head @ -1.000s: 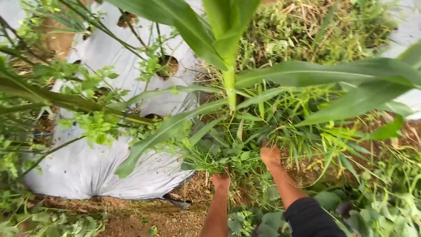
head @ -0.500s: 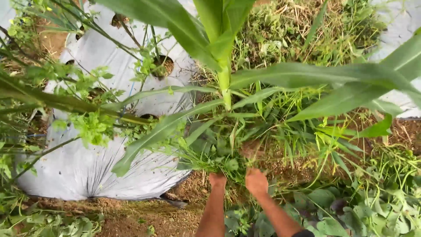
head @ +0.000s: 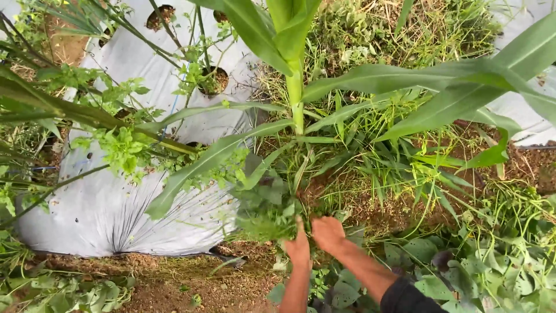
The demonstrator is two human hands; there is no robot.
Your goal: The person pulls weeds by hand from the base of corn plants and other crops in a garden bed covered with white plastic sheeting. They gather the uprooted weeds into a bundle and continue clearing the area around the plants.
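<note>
Both hands have drawn together and lower in the view since the earlier frames, when the right hand reached further up into the weeds; they now meet just below the base of the corn plant. Left hand (head: pixel 297 248) is clenched around a clump of leafy weeds (head: pixel 265 210), whose dark green leaves spread up and to the left of the fist. Right hand (head: pixel 328 233) sits just beside the left, almost touching it, its fingers curled down into the foliage; whether it grips a stem cannot be told, since the fingertips are hidden among the leaves. Its forearm runs down to the lower right and ends in a dark sleeve (head: pixel 405 298).

Directly above the hands rises the corn plant (head: pixel 296 93), its pale green stalk upright and its long blades arching to both sides. Grass and thin weeds (head: pixel 394 168) crowd the ground around the stalk and to the right of it. Silver-grey plastic mulch sheet (head: pixel 121 208) covers the raised bed to the left, with round planting holes (head: pixel 215 80) from which slender plants grow. Bare brown soil (head: pixel 174 284) lies along the sheet's lower edge, to the left of the left forearm. Broad-leaved ground plants (head: pixel 492 278) fill the lower right corner.
</note>
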